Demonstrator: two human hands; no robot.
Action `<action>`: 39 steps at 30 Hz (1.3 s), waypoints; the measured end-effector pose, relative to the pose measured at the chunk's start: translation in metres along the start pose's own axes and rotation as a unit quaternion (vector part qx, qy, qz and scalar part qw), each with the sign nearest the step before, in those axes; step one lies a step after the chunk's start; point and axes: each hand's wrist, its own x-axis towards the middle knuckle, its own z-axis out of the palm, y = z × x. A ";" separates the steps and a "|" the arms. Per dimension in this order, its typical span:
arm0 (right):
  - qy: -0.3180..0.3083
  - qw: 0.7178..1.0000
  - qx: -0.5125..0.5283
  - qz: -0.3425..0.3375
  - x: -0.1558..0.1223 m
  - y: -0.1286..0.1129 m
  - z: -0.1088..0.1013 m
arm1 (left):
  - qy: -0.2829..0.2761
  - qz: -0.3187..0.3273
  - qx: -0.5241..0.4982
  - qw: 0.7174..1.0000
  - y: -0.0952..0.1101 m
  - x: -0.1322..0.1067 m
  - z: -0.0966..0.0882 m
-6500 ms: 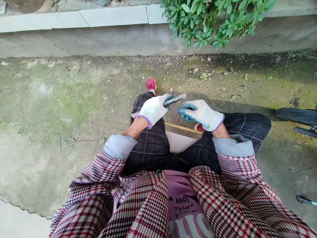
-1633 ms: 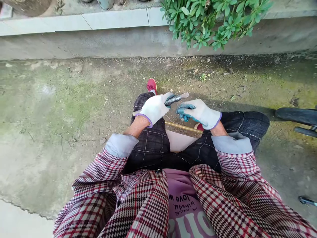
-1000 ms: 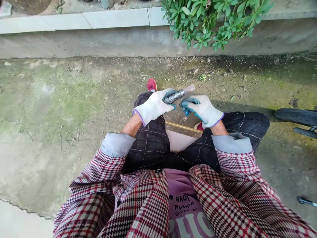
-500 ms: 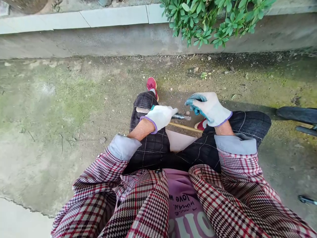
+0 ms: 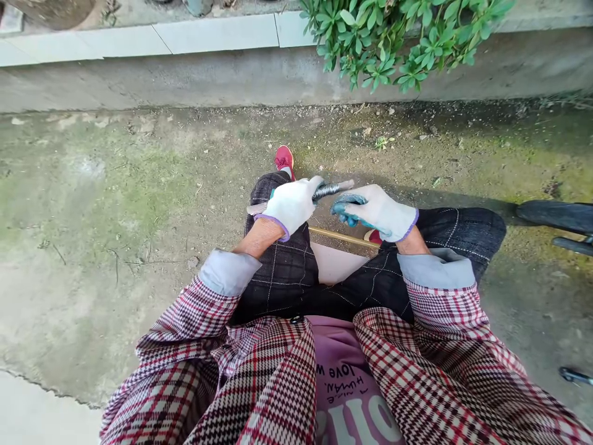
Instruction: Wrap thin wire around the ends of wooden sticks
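Observation:
My left hand [image 5: 293, 205], in a white work glove with purple cuff, is closed round a wooden stick [image 5: 346, 185]. Silvery wire [image 5: 327, 191] is wound in a tight coil about the stick, beyond my thumb. The stick's other end pokes out behind the hand, over my left thigh. Close to the stick's far end is my right hand [image 5: 380, 214], gloved in white with blue-green fingers. Its fingers are curled together, and what they hold, if anything, is hidden.
Below my hands a yellowish rod [image 5: 343, 236] and a pale flat surface [image 5: 336, 262] show between my knees. Mossy ground surrounds my red shoe [image 5: 284, 158]. Ahead runs a low wall [image 5: 185, 80] with a leafy shrub [image 5: 393, 43]. Dark objects [image 5: 556, 213] lie at right.
The stick's coiled end has risen and now tilts up toward the wall, turning with my left hand. My right hand has moved left and slightly down, nearer the stick.

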 end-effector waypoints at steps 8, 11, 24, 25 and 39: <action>0.121 0.992 0.048 0.004 0.003 0.009 -0.016 | -0.095 0.125 0.068 0.985 0.004 -0.008 0.012; 0.170 0.985 0.035 -0.007 0.009 0.012 -0.018 | -0.081 0.145 -0.019 0.986 0.006 -0.004 0.003; 0.016 1.000 0.023 -0.012 -0.001 0.003 -0.003 | -0.036 -0.006 0.063 0.997 0.009 -0.006 0.001; 0.030 0.999 0.023 -0.009 0.000 0.005 -0.005 | -0.045 0.012 0.079 0.996 0.010 -0.007 0.003; 0.134 0.989 0.050 0.026 0.010 0.008 -0.003 | 0.015 0.079 -0.156 0.984 0.001 0.002 -0.007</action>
